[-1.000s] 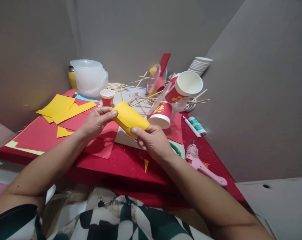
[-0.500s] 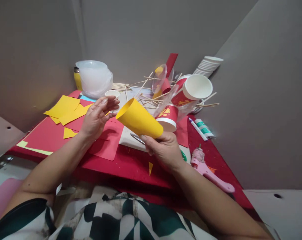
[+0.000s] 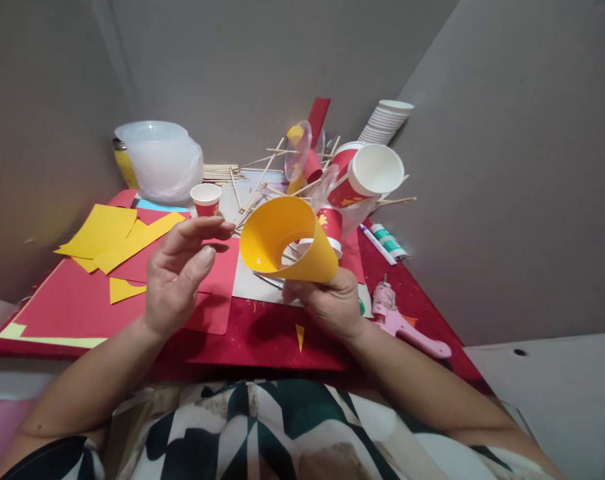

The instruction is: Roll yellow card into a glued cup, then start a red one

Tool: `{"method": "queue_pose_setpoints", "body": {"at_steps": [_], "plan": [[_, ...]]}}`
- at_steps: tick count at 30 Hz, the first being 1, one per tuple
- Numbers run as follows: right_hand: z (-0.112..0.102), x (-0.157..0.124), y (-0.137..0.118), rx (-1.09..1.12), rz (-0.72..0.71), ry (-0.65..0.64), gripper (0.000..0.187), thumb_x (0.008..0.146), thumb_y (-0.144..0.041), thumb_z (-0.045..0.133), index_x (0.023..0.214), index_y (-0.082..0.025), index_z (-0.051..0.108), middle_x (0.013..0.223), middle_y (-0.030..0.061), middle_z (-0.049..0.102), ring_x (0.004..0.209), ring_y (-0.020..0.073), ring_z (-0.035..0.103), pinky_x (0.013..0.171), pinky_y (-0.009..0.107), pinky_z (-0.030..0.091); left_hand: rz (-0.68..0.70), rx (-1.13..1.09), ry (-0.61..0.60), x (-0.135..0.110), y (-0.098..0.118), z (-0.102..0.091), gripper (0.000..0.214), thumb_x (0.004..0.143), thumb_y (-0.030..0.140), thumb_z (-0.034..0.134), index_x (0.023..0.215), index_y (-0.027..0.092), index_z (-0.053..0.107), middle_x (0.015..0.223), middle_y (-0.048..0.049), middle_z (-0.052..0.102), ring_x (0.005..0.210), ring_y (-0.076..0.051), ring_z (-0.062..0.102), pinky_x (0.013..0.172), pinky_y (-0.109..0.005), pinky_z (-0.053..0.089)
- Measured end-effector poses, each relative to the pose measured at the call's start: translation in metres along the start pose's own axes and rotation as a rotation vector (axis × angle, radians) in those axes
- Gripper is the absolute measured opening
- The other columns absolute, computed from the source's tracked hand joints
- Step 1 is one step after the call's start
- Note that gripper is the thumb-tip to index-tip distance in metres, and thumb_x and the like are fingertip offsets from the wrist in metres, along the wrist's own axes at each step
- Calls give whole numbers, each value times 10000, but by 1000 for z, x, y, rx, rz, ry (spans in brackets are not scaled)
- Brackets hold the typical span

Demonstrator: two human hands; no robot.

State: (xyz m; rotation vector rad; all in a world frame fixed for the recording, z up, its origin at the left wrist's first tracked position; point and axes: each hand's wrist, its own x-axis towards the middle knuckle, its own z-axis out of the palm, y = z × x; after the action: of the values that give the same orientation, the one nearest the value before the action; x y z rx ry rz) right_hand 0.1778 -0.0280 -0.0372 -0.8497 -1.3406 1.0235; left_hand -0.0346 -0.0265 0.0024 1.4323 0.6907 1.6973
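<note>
A rolled yellow paper cone (image 3: 322, 250), open at both ends, is gripped from below by my right hand (image 3: 329, 303). Its wide mouth faces toward me and to the left. Off to the left of the cone, my left hand (image 3: 179, 277) is raised with its fingers apart and nothing in it. Scissors (image 3: 268, 280) lie partly visible just under the cone, on a pale sheet. Behind my left fingertips stands a small red-and-white paper cup (image 3: 206, 200). Beyond the cone is a construction of red paper cups (image 3: 365, 177), clear plastic and wooden sticks.
Yellow paper pieces (image 3: 102, 230) lie on red sheets (image 3: 72, 300) at left. Farther back are plastic tubs (image 3: 162, 160) and a yellow bottle (image 3: 125, 167). A pink glue gun (image 3: 407, 327), a marker (image 3: 377, 245) and stacked white cups (image 3: 386, 122) are on the right.
My right hand has turned the cone so its wide mouth now faces me and its hollow shows. My left hand has lowered slightly and stays apart from it. The view has shifted.
</note>
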Motion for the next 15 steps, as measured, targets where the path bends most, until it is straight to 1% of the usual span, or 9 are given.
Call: {"method": "queue_pose_setpoints", "body": {"at_steps": [2, 5, 9, 11, 12, 13, 15], "plan": [[-1, 3, 2, 92, 100, 7, 208, 702, -366, 822, 599, -210, 730, 521, 10, 658, 422, 143, 579, 417, 278, 500, 28, 19, -44, -3, 0, 0, 273, 871, 288, 676, 1143, 287, 705, 1115, -58, 709, 1064, -211, 651, 893, -328, 547], [-2, 10, 4, 243, 217, -59, 322, 678, -465, 833, 580, -189, 699, 497, 4, 641, 376, 113, 537, 385, 242, 464, 27, 54, -152, -6, -3, -3, 420, 850, 236, 697, 1259, 320, 647, 1217, -60, 674, 1140, -223, 621, 944, -345, 533], [-2, 16, -2, 417, 350, -167, 412, 623, -531, 851, 564, -169, 663, 415, -34, 573, 306, 75, 462, 339, 192, 381, -89, 110, -335, -3, -15, -3, 686, 800, 214, 752, 1414, 389, 499, 1424, -49, 570, 1324, -243, 509, 1037, -350, 476], [0, 16, -8, 471, 401, -196, 457, 598, -552, 856, 525, -165, 624, 388, -48, 543, 291, 63, 434, 339, 183, 355, -167, 116, -405, 0, -22, -1, 763, 795, 224, 761, 1459, 404, 431, 1496, -52, 503, 1367, -247, 470, 1061, -369, 455], [1, 15, -11, 491, 420, -206, 475, 591, -559, 856, 509, -166, 603, 380, -53, 533, 289, 59, 424, 342, 182, 346, -201, 108, -422, 1, -25, 1, 774, 795, 238, 762, 1468, 402, 414, 1514, -57, 480, 1371, -253, 466, 1068, -386, 449], [2, 14, -14, 507, 435, -211, 480, 588, -558, 857, 505, -168, 590, 376, -59, 528, 290, 57, 417, 345, 182, 337, -219, 101, -409, 3, -25, 2, 772, 790, 253, 769, 1464, 394, 420, 1515, -63, 476, 1360, -256, 477, 1065, -394, 450], [4, 13, -19, 539, 450, -209, 472, 595, -545, 856, 519, -172, 576, 372, -71, 516, 293, 53, 404, 351, 182, 317, -214, 108, -321, 5, -23, 6, 741, 765, 270, 790, 1424, 374, 468, 1479, -67, 506, 1301, -246, 525, 1034, -376, 469]]}}
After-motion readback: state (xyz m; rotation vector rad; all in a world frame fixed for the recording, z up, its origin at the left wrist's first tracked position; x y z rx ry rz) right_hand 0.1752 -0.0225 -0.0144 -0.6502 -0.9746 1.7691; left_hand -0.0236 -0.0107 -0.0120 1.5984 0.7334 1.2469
